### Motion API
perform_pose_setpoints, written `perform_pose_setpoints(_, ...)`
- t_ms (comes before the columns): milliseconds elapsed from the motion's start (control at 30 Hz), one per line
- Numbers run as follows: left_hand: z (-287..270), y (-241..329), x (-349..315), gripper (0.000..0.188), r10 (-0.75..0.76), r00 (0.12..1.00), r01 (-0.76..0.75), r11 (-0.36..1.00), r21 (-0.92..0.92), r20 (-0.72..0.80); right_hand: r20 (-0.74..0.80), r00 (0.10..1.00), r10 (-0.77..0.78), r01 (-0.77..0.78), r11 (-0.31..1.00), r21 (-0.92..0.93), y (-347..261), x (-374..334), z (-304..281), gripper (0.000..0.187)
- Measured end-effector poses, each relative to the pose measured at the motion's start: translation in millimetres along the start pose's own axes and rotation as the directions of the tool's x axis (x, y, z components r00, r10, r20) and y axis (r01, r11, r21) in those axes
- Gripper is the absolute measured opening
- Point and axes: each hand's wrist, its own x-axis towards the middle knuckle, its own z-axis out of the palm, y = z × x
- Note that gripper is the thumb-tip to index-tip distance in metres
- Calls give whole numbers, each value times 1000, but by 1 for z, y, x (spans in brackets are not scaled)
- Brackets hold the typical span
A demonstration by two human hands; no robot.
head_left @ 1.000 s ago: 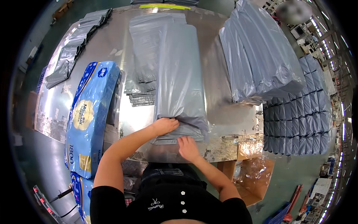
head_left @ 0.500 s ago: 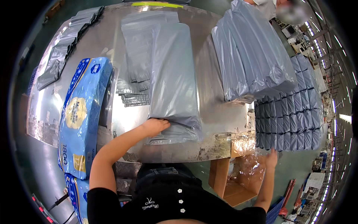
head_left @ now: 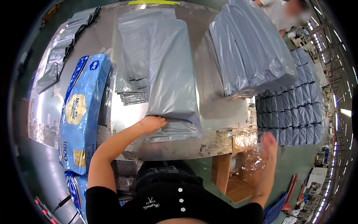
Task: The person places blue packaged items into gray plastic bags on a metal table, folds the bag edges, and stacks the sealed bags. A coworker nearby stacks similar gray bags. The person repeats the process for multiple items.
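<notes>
In front of me on the metal table lies a long grey plastic mailing bag [head_left: 173,71], filled out by something hidden inside. Its near end is flat and creased. My left hand [head_left: 152,124] is closed at that end, fingers curled on the plastic where it folds. Flat grey mailing bags [head_left: 132,44] lie in an overlapping pile just left of the filled one. Off the table's right corner, my right hand [head_left: 269,145] is raised above an open cardboard box [head_left: 220,173]. Motion smears its fingers, and I see nothing held in it.
A blue tissue pack [head_left: 80,112] stands along the table's left side. Filled grey bags [head_left: 253,52] are heaped at the right, beside a tall stack of grey parcels [head_left: 291,112]. A person [head_left: 276,13] is at the far right. More grey bags [head_left: 61,52] lie far left.
My right hand has risen from beside the parcel stack's lower edge and is now blurred. My left hand stays at the bag's near end. The view has shifted slightly.
</notes>
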Motion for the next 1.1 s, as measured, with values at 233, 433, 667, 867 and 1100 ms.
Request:
perform_pose_setpoints(233,-32,-1,-8,45,-9,986,41,982,-184,167,742,606,-288,794,155,-588,43,-67,184,36)
perform_pose_setpoints(433,-53,-18,-56,45,83,984,-72,995,-75,155,916,382,-125,910,227,-348,40,-64,343,59)
perform_pose_setpoints(667,-42,-22,-63,33,-104,948,25,967,-253,-300,847,220,-484,975,84,-206,66,17,290,25)
perform_pose_setpoints(867,-3,-1,-48,7,-686,469,179,691,-700,-557,524,579,-625,809,520,-273,54,46,319,12)
perform_pose_setpoints(1100,17,-26,44,21,-970,-33,-309,238,-921,-240,224,964,145,-258,724,640,116,69,434,36)
